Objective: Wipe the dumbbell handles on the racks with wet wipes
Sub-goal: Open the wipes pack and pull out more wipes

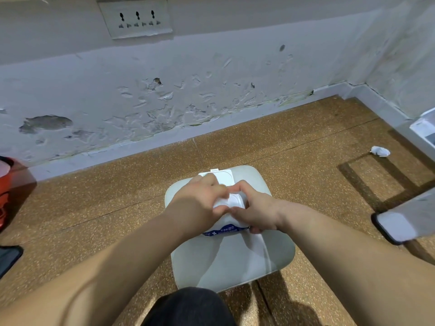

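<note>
Both left hand (200, 196) and right hand (255, 209) curl round the wet wipes pack (233, 200) on the stool (235, 260); likely soft, light, slippery: pin its body, pull at the lid (223, 176).

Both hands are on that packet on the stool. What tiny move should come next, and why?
Probably pull one wipe out of the wet wipes pack. It lies on the grey stool, its white lid looks flipped open, and the left hand and right hand both hold it, yet neither holds a loose wipe.
</note>
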